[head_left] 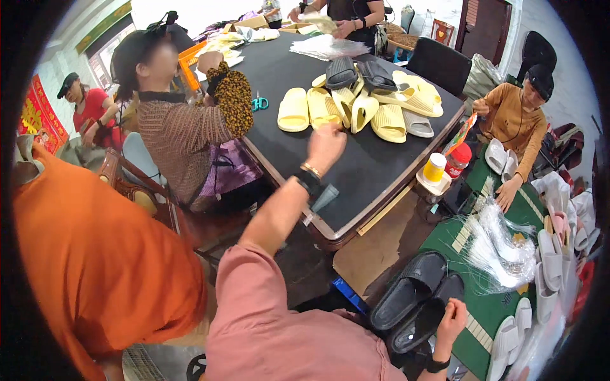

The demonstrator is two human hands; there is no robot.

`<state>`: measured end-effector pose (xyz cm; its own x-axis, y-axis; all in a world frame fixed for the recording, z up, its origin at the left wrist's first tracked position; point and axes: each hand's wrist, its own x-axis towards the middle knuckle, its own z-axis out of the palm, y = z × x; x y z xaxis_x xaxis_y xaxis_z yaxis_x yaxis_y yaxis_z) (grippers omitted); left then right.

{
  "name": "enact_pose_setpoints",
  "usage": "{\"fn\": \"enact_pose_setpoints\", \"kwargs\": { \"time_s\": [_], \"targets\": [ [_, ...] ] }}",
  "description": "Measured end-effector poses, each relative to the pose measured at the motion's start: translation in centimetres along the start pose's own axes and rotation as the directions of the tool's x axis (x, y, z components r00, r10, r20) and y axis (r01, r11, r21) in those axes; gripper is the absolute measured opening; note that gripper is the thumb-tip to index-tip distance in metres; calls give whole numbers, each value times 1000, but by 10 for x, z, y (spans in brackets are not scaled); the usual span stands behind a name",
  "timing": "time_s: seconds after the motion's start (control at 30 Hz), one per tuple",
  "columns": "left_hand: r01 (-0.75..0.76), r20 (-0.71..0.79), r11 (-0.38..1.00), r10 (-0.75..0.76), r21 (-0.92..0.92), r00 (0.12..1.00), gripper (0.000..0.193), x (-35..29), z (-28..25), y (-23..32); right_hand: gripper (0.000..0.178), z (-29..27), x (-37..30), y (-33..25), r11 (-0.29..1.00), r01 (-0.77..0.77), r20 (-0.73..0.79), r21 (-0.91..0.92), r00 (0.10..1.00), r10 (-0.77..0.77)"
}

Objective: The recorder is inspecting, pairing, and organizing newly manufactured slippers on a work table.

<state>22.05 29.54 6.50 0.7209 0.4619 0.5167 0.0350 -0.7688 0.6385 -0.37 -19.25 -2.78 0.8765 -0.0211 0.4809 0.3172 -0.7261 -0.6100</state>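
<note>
We stretch our left hand [325, 145], fingers curled together and empty, toward ribbed yellow foam slippers [356, 108] on the far dark table [368, 171]. Near right, our right hand [452, 317] clamps smooth black rubber slippers [416, 298].

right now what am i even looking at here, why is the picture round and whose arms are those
There is no machine here. A person wears a wide fisheye camera on the head, looking down, so the picture bends at its rim. The two arms from the lower edge are that person's own.

The left hand is stretched out over the dark table, close to a pile of yellow slippers; whether it grips anything I cannot tell. The right hand has its grip on a pair of black slippers.

Other people sit around the table. To the right, a green table carries clear bags and white slippers.
</note>
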Motion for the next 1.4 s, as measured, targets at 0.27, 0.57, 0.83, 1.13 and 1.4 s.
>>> {"fn": "enact_pose_setpoints", "kwargs": {
  "time_s": [0.27,0.57,0.83,1.13,1.4],
  "targets": [
    [-156,202,698,16,699,979,23,44,-20,-103,16,9,-31,-39,986,-164,163,22,974,158],
    [-416,250,573,347,706,904,27,50,-7,-143,51,21,-8,-47,877,-373,293,-303,839,458],
    [-523,358,611,382,594,852,17,44,-13,-124,44,24,2,-47,861,-363,187,-355,875,446],
    [-103,521,994,101,-25,847,21,12,-68,-12,38,-144,39,47,658,-399,-217,-638,914,344],
    [406,868,819,204,-405,453,25,-78,-112,130,27,-181,34,73,851,-494,-498,-176,791,356]
  ]
}}
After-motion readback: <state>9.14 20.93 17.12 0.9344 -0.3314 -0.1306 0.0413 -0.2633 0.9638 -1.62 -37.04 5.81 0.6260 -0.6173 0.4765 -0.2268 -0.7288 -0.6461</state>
